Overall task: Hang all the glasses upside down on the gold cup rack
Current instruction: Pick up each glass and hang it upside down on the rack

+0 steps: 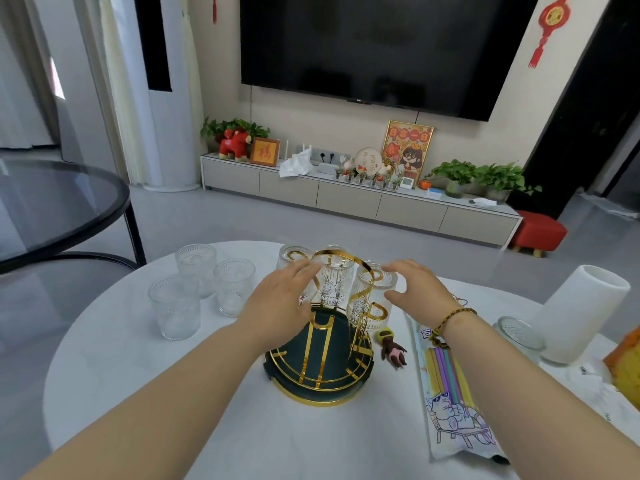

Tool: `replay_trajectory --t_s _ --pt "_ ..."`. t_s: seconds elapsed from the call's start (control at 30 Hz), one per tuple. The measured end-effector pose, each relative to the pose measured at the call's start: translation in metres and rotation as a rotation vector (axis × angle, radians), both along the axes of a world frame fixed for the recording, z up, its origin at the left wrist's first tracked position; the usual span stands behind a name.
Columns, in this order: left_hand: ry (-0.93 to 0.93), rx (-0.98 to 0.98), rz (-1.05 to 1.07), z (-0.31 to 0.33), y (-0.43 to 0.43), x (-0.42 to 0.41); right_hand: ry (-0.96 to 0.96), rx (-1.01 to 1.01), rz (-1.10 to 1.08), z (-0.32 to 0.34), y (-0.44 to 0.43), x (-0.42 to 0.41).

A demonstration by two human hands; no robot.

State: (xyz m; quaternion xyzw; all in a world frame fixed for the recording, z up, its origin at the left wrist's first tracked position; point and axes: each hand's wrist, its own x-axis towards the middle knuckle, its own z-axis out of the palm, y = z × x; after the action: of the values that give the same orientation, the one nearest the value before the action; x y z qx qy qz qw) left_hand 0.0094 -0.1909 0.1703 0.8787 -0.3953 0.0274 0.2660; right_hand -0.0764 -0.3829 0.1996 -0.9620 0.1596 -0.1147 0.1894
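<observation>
The gold cup rack (pixel 341 259) stands on a dark green round tray (pixel 294 362) in the middle of the white table. Three ribbed glasses hang upside down on it: one at the back left (pixel 289 256), one in the centre (pixel 334 284) and one on the right (pixel 369 308). Three more glasses stand upright to the left (pixel 195 268), (pixel 233 285), (pixel 175 308). Another glass (pixel 519 332) stands at the right, partly hidden by my forearm. My left hand (pixel 280 299) is spread against the rack's left side. My right hand (pixel 417 287) curves over the right hanging glass, fingertips touching it.
A tall white cylinder (pixel 581 310) stands at the right edge with an orange object (pixel 623 358) beside it. A printed packet (pixel 453 403) and a small brown toy figure (pixel 393 349) lie right of the tray. A dark glass table (pixel 62 202) stands at the left.
</observation>
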Motion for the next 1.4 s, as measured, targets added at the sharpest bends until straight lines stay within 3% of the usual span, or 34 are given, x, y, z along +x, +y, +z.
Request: replay_trajectory --t_s 0.13,0.3,0.43,0.6,0.77,0.97,1.1,1.4 --pt "0.074 -0.111 0.102 -0.023 0.037 -0.016 -0.218 0.049 -0.058 0.011 0.022 -0.013" --pt "0.134 -0.137 0.282 -0.073 0.101 -0.020 -0.434 0.121 0.109 0.010 0.082 -0.015" --pt "0.173 -0.048 0.454 -0.112 0.145 -0.009 -0.308 0.215 0.254 -0.024 0.130 0.000" --pt "0.181 0.123 0.601 -0.149 0.173 0.011 -0.100 0.503 0.244 -0.083 0.172 0.040" --pt "0.186 0.249 0.636 -0.169 0.179 0.018 0.050 0.637 0.233 -0.131 0.203 0.096" --pt "0.138 0.284 0.649 -0.170 0.177 0.020 -0.039 0.761 0.155 -0.164 0.228 0.156" --pt "0.152 0.203 0.658 -0.172 0.178 0.021 -0.129 0.827 0.127 -0.177 0.232 0.185" --pt "0.157 0.284 0.653 -0.176 0.180 0.023 -0.133 0.746 0.130 -0.184 0.237 0.216"
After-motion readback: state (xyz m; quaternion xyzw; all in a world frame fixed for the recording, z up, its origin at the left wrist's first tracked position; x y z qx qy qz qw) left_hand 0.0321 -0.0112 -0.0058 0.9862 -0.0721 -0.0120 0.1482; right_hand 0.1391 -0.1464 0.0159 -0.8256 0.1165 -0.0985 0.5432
